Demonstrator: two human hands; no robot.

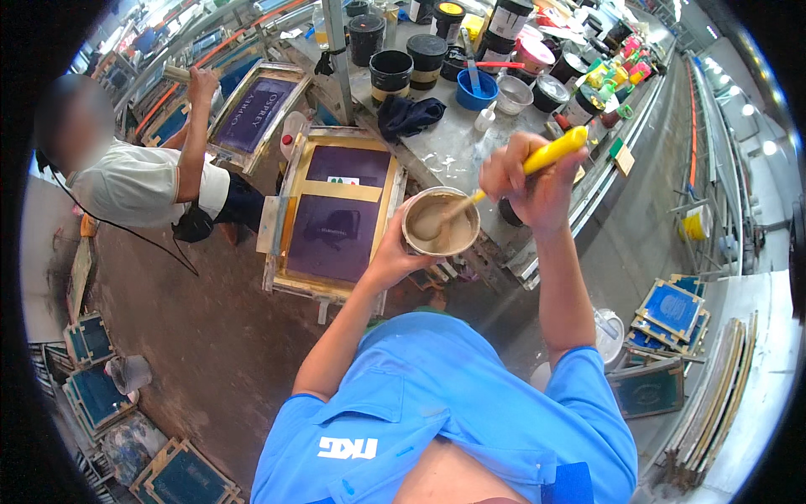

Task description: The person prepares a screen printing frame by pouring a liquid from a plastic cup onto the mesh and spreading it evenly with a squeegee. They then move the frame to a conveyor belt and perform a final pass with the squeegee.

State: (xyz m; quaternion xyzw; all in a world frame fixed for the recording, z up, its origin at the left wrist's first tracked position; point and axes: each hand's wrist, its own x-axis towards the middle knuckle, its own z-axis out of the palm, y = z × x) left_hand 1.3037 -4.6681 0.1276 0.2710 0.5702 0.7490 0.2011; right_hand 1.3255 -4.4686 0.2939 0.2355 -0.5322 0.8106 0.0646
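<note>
My left hand (pixel 393 256) is wrapped around the side of a round tub (pixel 477 238), holding it tilted over the table's near corner. Thick beige ink (pixel 426 223) fills part of the tub. My right hand (pixel 531 185) is closed around a yellow-handled spatula (pixel 554 151), which slants down to the left. Its lower end is coated and dips into the ink, so the blade's shape is hidden. A framed printing screen (pixel 332 239) with purple mesh lies just left of the tub.
Ink tubs (pixel 426 55), a blue bowl (pixel 475 91), a small white bottle (pixel 484 118) and a dark cloth (pixel 409 116) crowd the metal table (pixel 449 155). On the left a person (pixel 138 181) stands by another framed screen (pixel 254 113). Blue-meshed screens (pixel 672 309) lean at the right.
</note>
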